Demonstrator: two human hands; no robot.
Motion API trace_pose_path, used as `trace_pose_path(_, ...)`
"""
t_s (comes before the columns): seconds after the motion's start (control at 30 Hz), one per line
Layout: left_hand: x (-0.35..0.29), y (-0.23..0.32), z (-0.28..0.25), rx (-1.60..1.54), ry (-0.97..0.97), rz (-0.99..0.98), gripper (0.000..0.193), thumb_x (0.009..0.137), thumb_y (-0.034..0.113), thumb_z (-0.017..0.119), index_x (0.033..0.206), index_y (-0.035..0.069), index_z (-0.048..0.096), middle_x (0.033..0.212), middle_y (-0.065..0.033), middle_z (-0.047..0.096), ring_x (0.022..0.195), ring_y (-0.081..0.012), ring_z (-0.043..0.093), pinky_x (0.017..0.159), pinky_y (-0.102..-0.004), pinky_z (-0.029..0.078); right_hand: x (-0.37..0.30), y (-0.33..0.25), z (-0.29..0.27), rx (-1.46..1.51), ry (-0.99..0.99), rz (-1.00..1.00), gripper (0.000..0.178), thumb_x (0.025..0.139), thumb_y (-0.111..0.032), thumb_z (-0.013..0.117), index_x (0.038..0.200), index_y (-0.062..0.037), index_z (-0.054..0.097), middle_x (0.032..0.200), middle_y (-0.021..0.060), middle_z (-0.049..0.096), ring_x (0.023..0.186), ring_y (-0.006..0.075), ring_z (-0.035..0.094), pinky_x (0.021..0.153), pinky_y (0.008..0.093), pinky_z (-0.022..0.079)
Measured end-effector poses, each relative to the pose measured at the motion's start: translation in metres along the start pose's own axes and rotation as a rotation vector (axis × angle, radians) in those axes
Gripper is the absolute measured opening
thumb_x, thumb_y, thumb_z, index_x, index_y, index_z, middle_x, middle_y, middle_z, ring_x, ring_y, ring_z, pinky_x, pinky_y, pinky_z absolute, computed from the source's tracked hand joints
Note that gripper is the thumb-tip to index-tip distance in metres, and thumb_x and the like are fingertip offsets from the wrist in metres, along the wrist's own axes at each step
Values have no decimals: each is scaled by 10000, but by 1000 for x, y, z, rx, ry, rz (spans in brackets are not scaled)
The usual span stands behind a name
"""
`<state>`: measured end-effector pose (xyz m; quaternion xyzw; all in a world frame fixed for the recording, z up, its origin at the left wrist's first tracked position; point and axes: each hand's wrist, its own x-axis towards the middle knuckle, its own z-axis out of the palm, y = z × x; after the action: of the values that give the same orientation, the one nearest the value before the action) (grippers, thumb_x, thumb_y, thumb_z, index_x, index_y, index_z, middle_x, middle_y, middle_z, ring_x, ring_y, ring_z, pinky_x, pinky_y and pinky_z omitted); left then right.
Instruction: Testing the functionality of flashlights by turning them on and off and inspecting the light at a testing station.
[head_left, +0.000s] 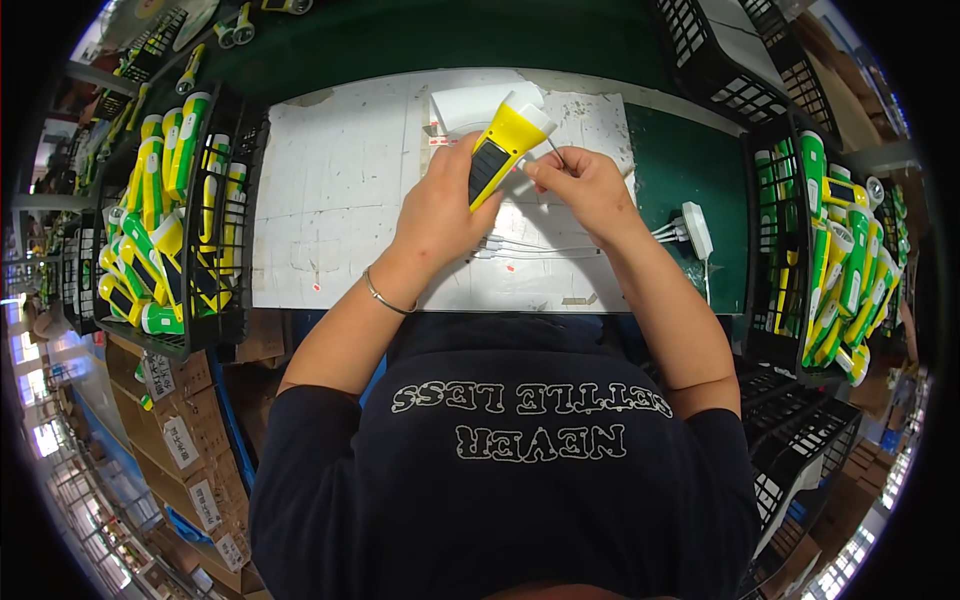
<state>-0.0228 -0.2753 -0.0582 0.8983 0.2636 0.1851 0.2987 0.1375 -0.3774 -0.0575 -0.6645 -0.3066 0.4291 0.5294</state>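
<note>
My left hand [437,205] is wrapped round a yellow flashlight [516,130] with a white head and a dark, solar-type panel on its side. The flashlight is tilted, its head pointing up and to the right. Close to its right side, my right hand [592,190] pinches a small white piece that looks like a cable plug; the fingers partly hide it. A short, thin dark line shows above those fingers, too small to name. White cables [550,248] lie below the hands and lead to a white charging block [697,230] on the right.
A scuffed white board [330,200] covers the green table [690,160]. Black baskets full of green and yellow flashlights stand left [240,290] and right [765,300]. A curled white sheet [460,100] lies behind the flashlight. Another black crate [690,40] stands at the back right.
</note>
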Motion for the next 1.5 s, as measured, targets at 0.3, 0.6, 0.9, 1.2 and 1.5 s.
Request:
trace_pose_path(0.3,2,-93,-190,190,843,-74,558,769,253,698,1160,-58,451,1053,-199,568,949,-264,565,827,-343,441,-17,15,-20,-40,-11,-41,201,838,-189,634,897,3,625,781,-6,601,725,61,528,688,190,401)
trace_pose_path(0.6,-31,-227,-362,730,299,-966,759,717,382,598,1323,-16,375,1148,-271,554,1054,-391,552,909,-428,438,1,26,-11,26,-4,-57,247,843,-155,637,1015,21,616,842,-4,605,761,50,529,701,178,424)
trace_pose_path(0.9,161,-192,-241,702,596,-70,544,738,298,669,1223,111,507,1207,-258,457,1136,-403,448,953,-426,401,-11,32,6,-487,125,-355,171,779,-158,658,907,-48,628,757,64,591,593,161,568,544,263,457)
trace_pose_path(1.2,346,-532,-250,1619,-56,329,514,888,396,454,1302,93,448,1374,-157,400,1280,-351,339,990,-572,297,-12,42,-3,-429,9,-594,125,767,-148,615,884,-124,577,810,38,579,640,253,588,533,342,476)
trace_pose_path(1.5,399,-519,-164,1221,161,-21,593,760,323,636,1252,51,445,1182,-204,526,1124,-363,435,904,-456,386,-4,53,-9,-438,-6,-428,121,801,-172,590,911,-144,547,844,18,568,698,252,585,561,362,464)
